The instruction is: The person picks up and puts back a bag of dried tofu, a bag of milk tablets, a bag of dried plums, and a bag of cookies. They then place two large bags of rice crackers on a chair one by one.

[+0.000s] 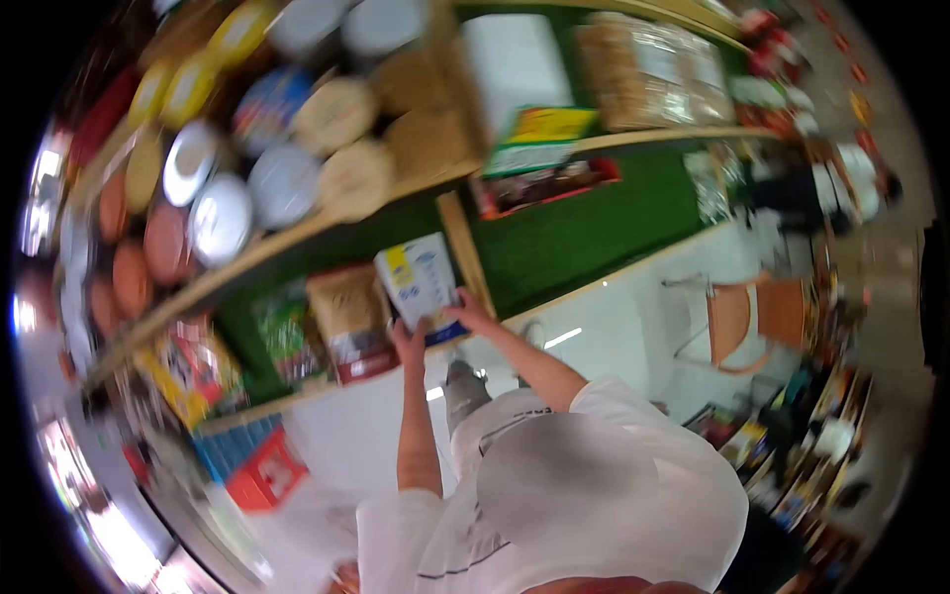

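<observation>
1. White and blue box (420, 282): a carton with a yellow patch near its upper corner, held between both my hands at the front of the lower shelf (584, 238). Its long axis runs from my hands up toward the shelf back, tilted a little to the left in the view. Its lower edge sits in my grip; the rest rises clear above my fingers.

2. Left hand (409, 342): at the box's lower left corner, fingers pressed against the underside and side. Forearm bare and nearly straight, reaching up from my white sleeve.

3. Right hand (468, 312): on the box's lower right edge, fingers curled onto its face and side. It looks pressed on the carton, though blur hides the exact finger placement. Elbow bent, arm coming in from the right.

4. Nearness: both hands touch the box; neither is farther off than the other.

5. Brown pouch (348, 322): upright just left of the box, near my left hand, apparently not touching it.

6. Green packet (285, 332): left of the brown pouch, on the same shelf.

7. Wooden divider (465, 252): just right of the box, running front to back.

8. Green shelf lining right of the divider, well apart from my hands.
</observation>
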A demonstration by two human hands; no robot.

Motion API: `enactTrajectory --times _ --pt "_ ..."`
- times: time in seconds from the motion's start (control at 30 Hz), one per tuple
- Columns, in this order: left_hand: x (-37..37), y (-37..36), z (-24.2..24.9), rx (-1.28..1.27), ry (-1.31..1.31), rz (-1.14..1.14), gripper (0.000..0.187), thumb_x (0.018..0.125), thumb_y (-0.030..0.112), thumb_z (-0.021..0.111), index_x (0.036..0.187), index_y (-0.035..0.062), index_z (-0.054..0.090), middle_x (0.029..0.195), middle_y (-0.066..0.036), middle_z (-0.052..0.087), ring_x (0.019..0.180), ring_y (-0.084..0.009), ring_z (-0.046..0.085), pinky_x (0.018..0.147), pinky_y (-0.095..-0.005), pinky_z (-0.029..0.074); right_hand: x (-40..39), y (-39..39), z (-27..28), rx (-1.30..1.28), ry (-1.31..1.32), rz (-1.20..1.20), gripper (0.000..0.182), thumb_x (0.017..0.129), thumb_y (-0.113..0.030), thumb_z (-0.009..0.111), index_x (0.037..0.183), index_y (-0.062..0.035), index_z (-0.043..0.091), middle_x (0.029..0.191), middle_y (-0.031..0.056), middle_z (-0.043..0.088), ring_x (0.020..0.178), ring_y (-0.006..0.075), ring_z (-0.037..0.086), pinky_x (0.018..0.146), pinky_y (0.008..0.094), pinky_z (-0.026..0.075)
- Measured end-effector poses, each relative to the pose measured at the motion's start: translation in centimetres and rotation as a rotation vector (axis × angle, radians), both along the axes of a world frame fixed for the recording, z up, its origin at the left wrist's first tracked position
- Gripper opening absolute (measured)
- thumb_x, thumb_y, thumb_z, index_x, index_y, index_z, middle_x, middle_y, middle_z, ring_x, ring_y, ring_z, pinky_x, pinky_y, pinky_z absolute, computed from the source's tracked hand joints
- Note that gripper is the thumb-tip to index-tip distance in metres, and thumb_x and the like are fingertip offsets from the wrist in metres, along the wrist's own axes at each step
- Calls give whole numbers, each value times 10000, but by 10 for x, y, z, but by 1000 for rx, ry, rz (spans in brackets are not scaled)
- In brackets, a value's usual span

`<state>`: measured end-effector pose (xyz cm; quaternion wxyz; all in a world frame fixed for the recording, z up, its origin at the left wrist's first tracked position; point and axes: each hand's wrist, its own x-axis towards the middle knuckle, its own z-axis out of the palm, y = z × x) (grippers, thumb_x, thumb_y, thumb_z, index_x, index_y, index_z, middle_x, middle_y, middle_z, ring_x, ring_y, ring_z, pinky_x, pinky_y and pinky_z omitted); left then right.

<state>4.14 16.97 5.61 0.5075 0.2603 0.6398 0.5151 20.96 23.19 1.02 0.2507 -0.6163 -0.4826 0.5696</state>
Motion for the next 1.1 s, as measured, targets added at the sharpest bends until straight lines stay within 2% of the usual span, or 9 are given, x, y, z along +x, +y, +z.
enactTrajectory --times 0.07,0.13,0.27,0.4,0.47,0.57,0.7,0.77,1.1 --pt "19 6 39 44 -46 -23 227 844 54 608 1026 -7 489 1022 -72 582 931 -143 536 838 -282 438 15 0 23 25 -14 -42 585 705 -287 736 1176 -22 512 1066 166 611 966 268 589 818 346 469" --pt "42 8 58 34 2 -82 228 839 32 609 1021 7 474 1020 -75 571 951 -133 513 852 -273 419 43 2 96 2 30 -52 532 710 -235 737 1144 -30 510 986 126 600 880 201 571 764 311 467" --pt "118 8 55 58 -55 -216 244 852 65 602 1042 -19 475 1033 -82 572 934 -132 513 862 -280 412 127 -17 99 149 -33 -132 516 715 -241 721 1139 -23 523 1002 153 602 906 225 581 789 327 465" --pt "229 15 71 -69 -258 -329 217 867 117 594 1018 -10 504 1014 -92 581 924 -148 542 840 -280 430 250 -52 97 -3 91 -335 535 717 -258 718 1159 -32 521 1005 143 602 921 244 571 817 334 460" --pt "275 10 57 21 -56 -583 203 866 132 604 999 0 522 981 -88 590 898 -149 547 810 -277 437 311 -77 122 54 112 -484 538 722 -270 717 1173 -51 522 988 135 600 895 241 559 811 332 462" --pt "394 13 80 -201 -281 -580 208 866 148 616 988 4 527 948 -81 593 862 -135 539 784 -273 434 409 -119 113 42 173 -595 545 735 -250 707 1202 -53 506 990 124 596 862 215 555 781 328 473" --pt "509 19 61 -135 -143 -1030 205 886 163 604 979 4 511 921 -84 626 867 -117 572 753 -243 446 512 -171 127 55 198 -858 534 755 -201 685 1230 -58 486 999 120 598 857 189 564 738 309 484" --pt "564 20 100 -210 -42 -1191 202 891 160 596 979 1 507 925 -89 636 870 -118 583 740 -237 450 546 -187 135 64 214 -979 527 765 -182 675 1240 -63 482 989 123 598 851 183 570 724 305 486" --pt "690 31 55 -204 -90 -1332 222 873 133 595 1017 -6 499 972 -128 626 867 -142 599 771 -259 477 622 -205 105 42 132 -1246 537 801 -155 655 1288 -71 445 945 117 592 750 165 592 595 271 490"
